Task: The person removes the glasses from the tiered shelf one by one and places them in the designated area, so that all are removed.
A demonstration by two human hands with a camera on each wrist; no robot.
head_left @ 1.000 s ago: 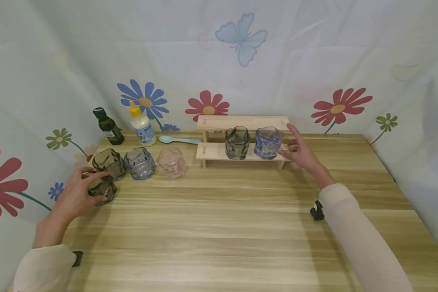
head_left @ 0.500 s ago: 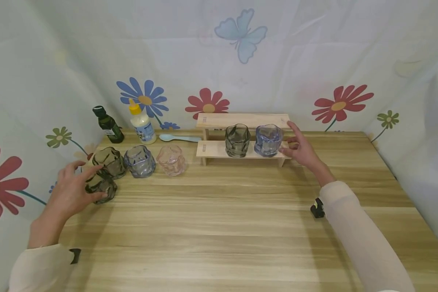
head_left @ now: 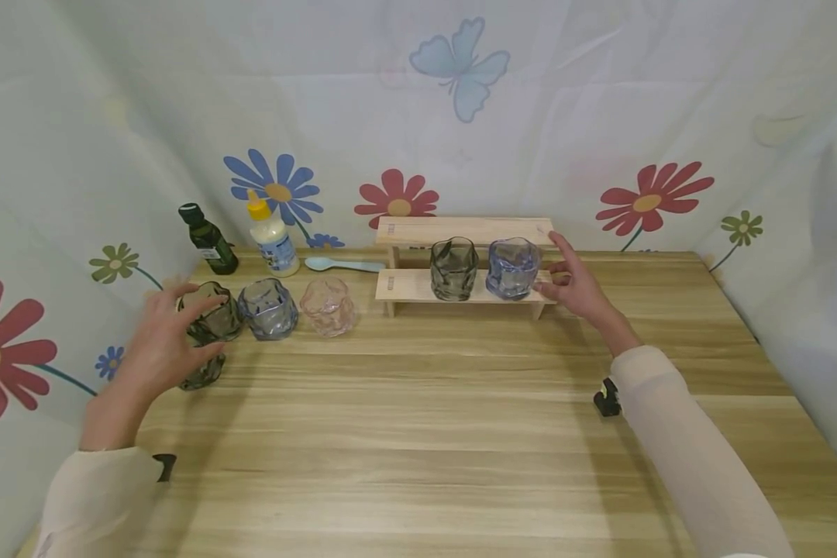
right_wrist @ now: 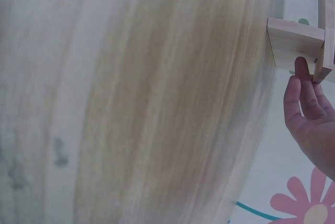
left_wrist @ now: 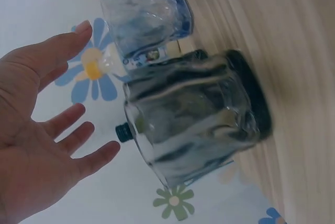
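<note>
In the head view my left hand (head_left: 160, 341) hovers over a dark grey-green glass (head_left: 205, 373) at the left of the table. In the left wrist view its fingers are spread, apart from the near dark glass (left_wrist: 193, 119). A second dark glass (head_left: 216, 316) stands just behind, partly covered by the fingers. My right hand (head_left: 577, 287) touches the right end of a two-step wooden rack (head_left: 408, 285), index finger at the upper board and thumb at the lower. A dark glass (head_left: 453, 269) and a bluish glass (head_left: 513, 269) stand on the lower step.
A blue-grey glass (head_left: 268, 310) and a pink glass (head_left: 328, 308) stand right of the dark ones. Behind them are a green bottle (head_left: 214, 246), a yellow-capped bottle (head_left: 275, 242) and a pale blue spoon (head_left: 345, 265). Flowered curtains border the table (head_left: 418, 434).
My left hand first drew slightly left, then moved right and up over the dark glasses. My right hand stays at the rack's end. The glasses keep their places.
</note>
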